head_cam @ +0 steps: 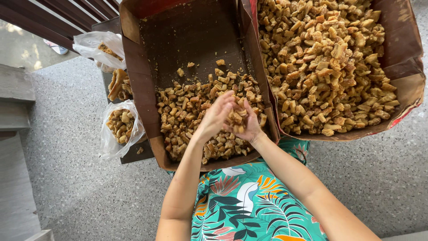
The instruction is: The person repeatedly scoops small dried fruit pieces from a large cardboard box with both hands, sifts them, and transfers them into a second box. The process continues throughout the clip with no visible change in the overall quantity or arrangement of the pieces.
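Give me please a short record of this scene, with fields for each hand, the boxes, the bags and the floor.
left hand: left hand cupped over the pieces, fingers bent, touching the right hand
right hand: right hand palm up, holding a small heap of fried snack pieces
left box: cardboard box, partly filled, far part bare
right box: second cardboard box, heaped full with the same golden-brown pieces
bags: two clear plastic bags with pieces, left of the boxes
floor: grey speckled floor
clothing: green leaf-print garment

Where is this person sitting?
Probably on the floor of a home porch or small snack-packing spot: a speckled stone floor, two cardboard boxes of fried snack pieces, and filled plastic bags beside them.
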